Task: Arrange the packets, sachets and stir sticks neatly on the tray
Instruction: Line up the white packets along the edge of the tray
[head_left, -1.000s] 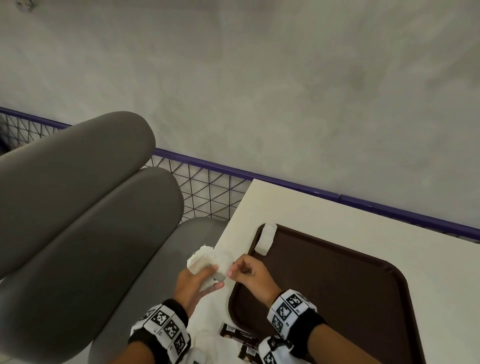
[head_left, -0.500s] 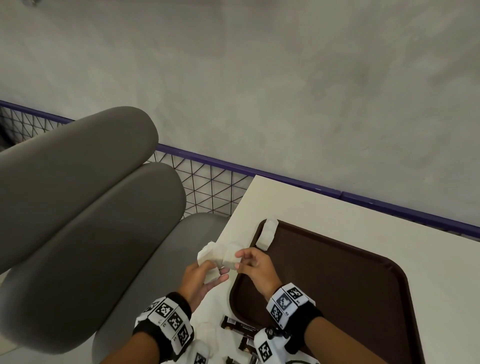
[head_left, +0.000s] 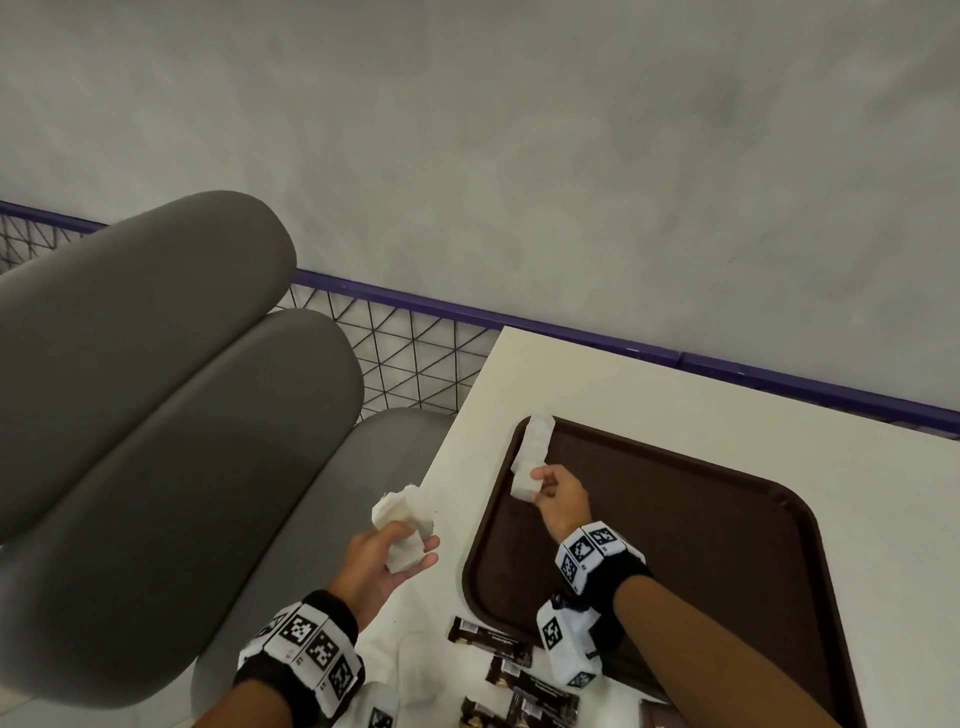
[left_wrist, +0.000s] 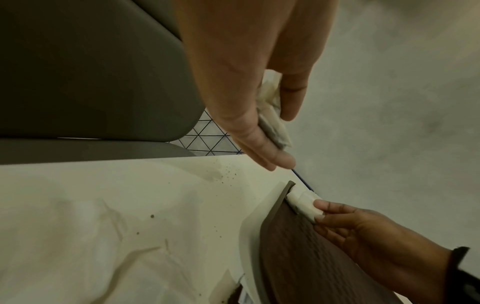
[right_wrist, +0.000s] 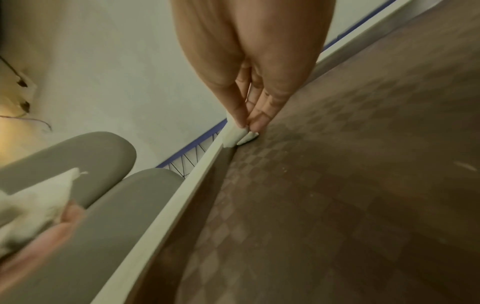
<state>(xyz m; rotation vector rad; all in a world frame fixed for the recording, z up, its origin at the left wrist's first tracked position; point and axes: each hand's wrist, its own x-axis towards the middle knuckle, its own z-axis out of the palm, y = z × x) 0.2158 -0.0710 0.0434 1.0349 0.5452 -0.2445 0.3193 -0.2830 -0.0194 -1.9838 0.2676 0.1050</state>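
**White sachets going onto the tray's far-left corner**

The right hand (head_left: 558, 499) pinches a small white paper sachet (head_left: 523, 488) between thumb and fingertips (right_wrist: 255, 121), over the left edge of the dark brown, round-cornered plastic tray (head_left: 727, 545). In the right wrist view the pinched sachet sits at or just above the tray's textured floor, tight against the left rim; actual contact cannot be confirmed. Just beyond it, a short row of identical white sachets (head_left: 537, 439) lies along the same rim up into the far-left corner. The held sachet touches or nearly touches the near end of that row.

The left hand (head_left: 382, 564) is palm-up over the table's left edge, fingers curled round a bunch of the same white sachets (head_left: 402, 525). The left wrist view shows the thumb pressing the bunch (left_wrist: 272, 115) against the fingers.

The tray rests on a cream rectangular tabletop (head_left: 649, 395). Near the tray's front-left corner, several dark brown printed packets (head_left: 491, 642) lie loose on the table. Crumpled white paper or plastic (left_wrist: 103, 236) also lies on the table, below the left wrist. Stir sticks cannot be made out in any view.

A grey padded seat (head_left: 156, 415) stands left of the table. Behind runs a wire mesh panel with a purple top rail (head_left: 405, 306), then a grey wall.
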